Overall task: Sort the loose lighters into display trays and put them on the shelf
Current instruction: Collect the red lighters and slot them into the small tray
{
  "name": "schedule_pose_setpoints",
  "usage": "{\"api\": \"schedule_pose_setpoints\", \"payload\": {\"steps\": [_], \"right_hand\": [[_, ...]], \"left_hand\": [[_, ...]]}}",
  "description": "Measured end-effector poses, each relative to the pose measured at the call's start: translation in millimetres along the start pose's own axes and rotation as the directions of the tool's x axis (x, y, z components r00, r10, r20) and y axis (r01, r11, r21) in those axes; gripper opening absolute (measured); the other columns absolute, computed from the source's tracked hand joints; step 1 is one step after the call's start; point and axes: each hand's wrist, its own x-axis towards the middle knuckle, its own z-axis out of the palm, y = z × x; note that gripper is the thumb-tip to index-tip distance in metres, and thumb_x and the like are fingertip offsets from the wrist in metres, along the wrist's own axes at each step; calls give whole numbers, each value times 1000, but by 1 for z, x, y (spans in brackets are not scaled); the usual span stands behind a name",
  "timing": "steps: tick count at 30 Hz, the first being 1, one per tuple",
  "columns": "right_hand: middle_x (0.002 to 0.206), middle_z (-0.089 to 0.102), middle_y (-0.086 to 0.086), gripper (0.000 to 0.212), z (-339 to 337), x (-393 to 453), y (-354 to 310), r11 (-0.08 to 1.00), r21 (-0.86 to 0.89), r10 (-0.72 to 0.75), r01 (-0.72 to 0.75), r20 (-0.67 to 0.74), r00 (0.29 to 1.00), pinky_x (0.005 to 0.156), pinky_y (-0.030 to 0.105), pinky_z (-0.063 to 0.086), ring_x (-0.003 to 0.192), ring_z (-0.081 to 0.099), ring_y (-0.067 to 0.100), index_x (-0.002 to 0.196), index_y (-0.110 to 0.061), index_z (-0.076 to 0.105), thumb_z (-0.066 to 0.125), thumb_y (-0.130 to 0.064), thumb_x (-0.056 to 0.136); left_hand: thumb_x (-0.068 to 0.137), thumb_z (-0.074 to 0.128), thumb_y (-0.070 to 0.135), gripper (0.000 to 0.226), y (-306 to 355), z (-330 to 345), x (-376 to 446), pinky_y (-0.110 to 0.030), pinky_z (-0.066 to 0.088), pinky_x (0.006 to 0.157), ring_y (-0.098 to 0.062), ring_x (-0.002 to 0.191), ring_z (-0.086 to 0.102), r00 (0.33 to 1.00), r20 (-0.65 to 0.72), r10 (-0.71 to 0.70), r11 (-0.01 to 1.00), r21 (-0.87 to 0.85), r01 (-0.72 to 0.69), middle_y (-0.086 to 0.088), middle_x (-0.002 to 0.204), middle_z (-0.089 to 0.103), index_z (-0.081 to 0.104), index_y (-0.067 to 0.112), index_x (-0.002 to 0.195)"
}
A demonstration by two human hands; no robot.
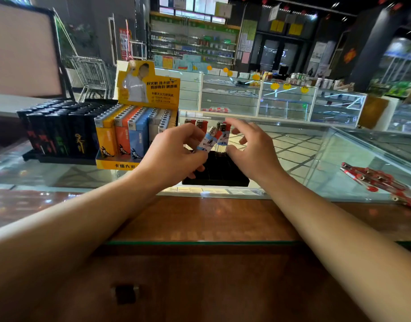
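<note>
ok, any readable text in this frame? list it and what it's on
"卡塔大火": front lip of the yellow display tray, cut off by the left hand.
"V...": lighter held by that hand, rest hidden.
Yellow header card: Chinese print, too blurred.
Background shop signs: unreadable.

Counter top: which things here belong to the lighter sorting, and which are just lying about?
Job:
- lighter gripped by left hand
- right hand, open
- black tray
- standing lighters

Lying about:
- yellow display box
- black lighter display
- red packet

Yellow display box (121,165) front reads "卡堪大火"; header card text blurred
</note>
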Motion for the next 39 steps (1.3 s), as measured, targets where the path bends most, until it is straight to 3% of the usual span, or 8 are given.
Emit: {"api": "schedule_pose_setpoints", "payload": {"steps": [5,8,18,23,27,31,35,39], "right_hand": [[110,57,-10,56,-4,1,-4,999,35,29,-28,-28,999,71,7,35,83,48,3,138,-30,54,66,-13,86],[109,58,-8,49,-6,1,-5,998,51,48,-46,-36,998,65,1,34,80,48,3,131,-30,59,64,-13,86],[112,54,-6,54,-6,-1,-5,999,23,45,-46,45,998,68,6,32,90,50,9,134,-33,56,64,-11,85],[104,57,-12,46,-9,-1,-9,994,101,51,-48,-29,998,63,4,36,81,54,6,128,-32,60,62,-14,85],[85,66,-14,18,-16,-5,-21,955,297,11,22,-110,994,61,23,49,74,58,12,103,-27,70,62,-19,88],[88,69,-11,17,-16,-9,-29,931,361,-50,60,-37,998,68,34,57,78,65,13,103,-28,70,68,-24,87],[90,72,-8,19,-17,-7,-29,905,421,-43,61,-52,998,67,31,57,78,67,11,102,-25,70,70,-15,86],[85,68,-5,20,-24,-2,-22,852,521,83,46,-221,972,58,22,48,64,58,5,97,-28,69,64,-11,87]], "left_hand": [[86,69,5,21,-1,1,1,-28,57,52,-12,65,72,1000,4,-4,1000,6,4,2,92,68,63,16,104],[86,69,6,21,-2,0,1,-27,57,52,-12,65,72,1000,3,-2,1000,8,2,2,93,68,62,17,104],[87,69,7,23,-1,0,1,-24,56,51,-9,65,71,1000,7,-12,999,37,11,5,92,67,62,19,104],[86,71,8,24,-1,-1,0,-24,57,51,-8,67,71,1000,0,-10,999,37,10,4,91,68,62,18,106],[84,73,7,24,0,-1,-1,-29,60,55,-11,67,72,1000,-16,7,999,41,-7,3,91,70,64,19,102],[83,75,7,22,1,1,-1,-31,61,58,-11,68,72,999,-24,27,999,41,-26,4,89,71,66,17,100],[83,76,11,20,2,2,-2,-29,61,62,-7,68,71,997,-46,54,998,45,-52,7,87,71,68,15,101],[85,74,19,22,1,2,-3,-12,55,74,4,81,68,978,-135,156,977,166,-133,13,95,72,69,20,106]]}}
